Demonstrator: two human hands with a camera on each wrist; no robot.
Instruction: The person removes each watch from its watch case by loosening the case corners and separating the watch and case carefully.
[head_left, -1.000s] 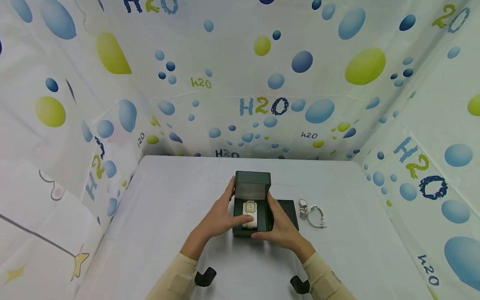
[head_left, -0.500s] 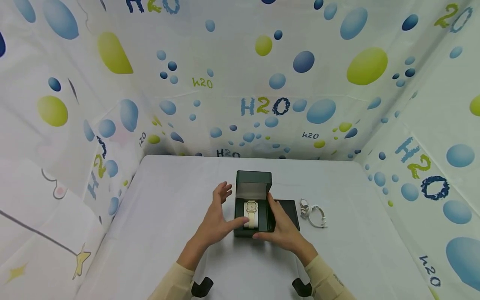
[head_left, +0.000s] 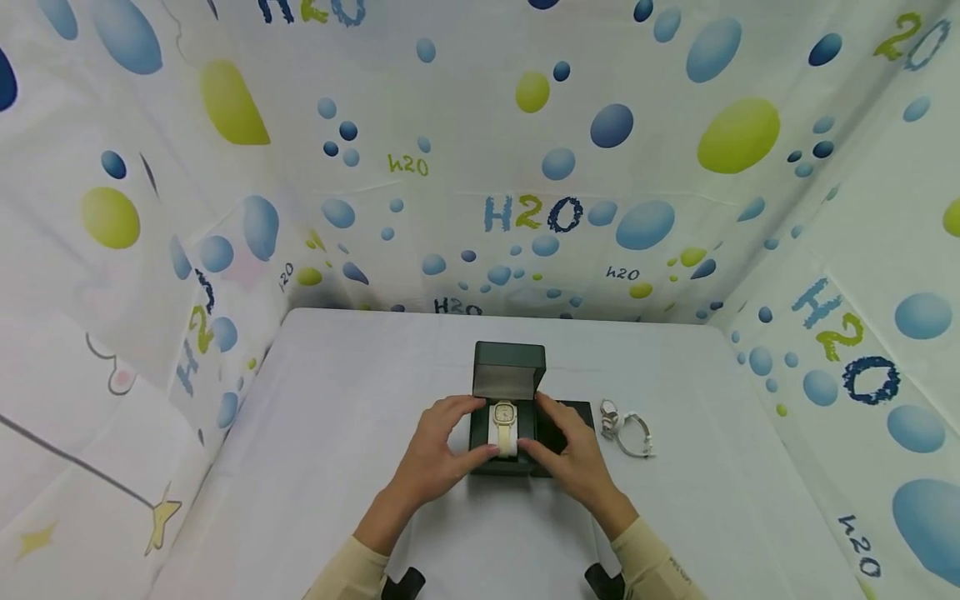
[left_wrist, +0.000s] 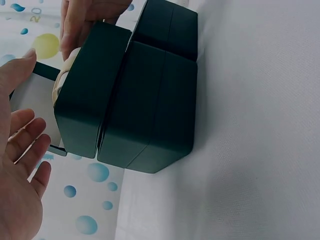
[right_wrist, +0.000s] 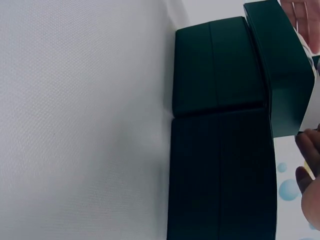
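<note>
A dark green watch box (head_left: pixel 507 360) stands on the table with its lid up. Inside sits a wristwatch (head_left: pixel 505 417) with a cream strap, around a white cushion (head_left: pixel 492 433). My left hand (head_left: pixel 433 454) is over the box's left side, thumb beside the strap, fingers by the lid's lower left. In the left wrist view its fingers (left_wrist: pixel 27 145) are spread and off the box wall. Across from it, my right hand (head_left: pixel 581 458) reaches over the right side, its thumb near the strap. Its fingers (right_wrist: pixel 311 150) are loosely bent near the box's top; contact is unclear.
Another dark green box (right_wrist: pixel 222 180) stands right against the watch box on its right. Further right on the white table (head_left: pixel 330 400) lie a silver watch (head_left: pixel 609 418) and a silver bracelet-like piece (head_left: pixel 636 435). Patterned cloth (head_left: pixel 450 125) hangs behind and at both sides.
My left hand left the box's side, opened out to the left, then came back over the box. My right thumb rose from the box's front edge to beside the strap.
</note>
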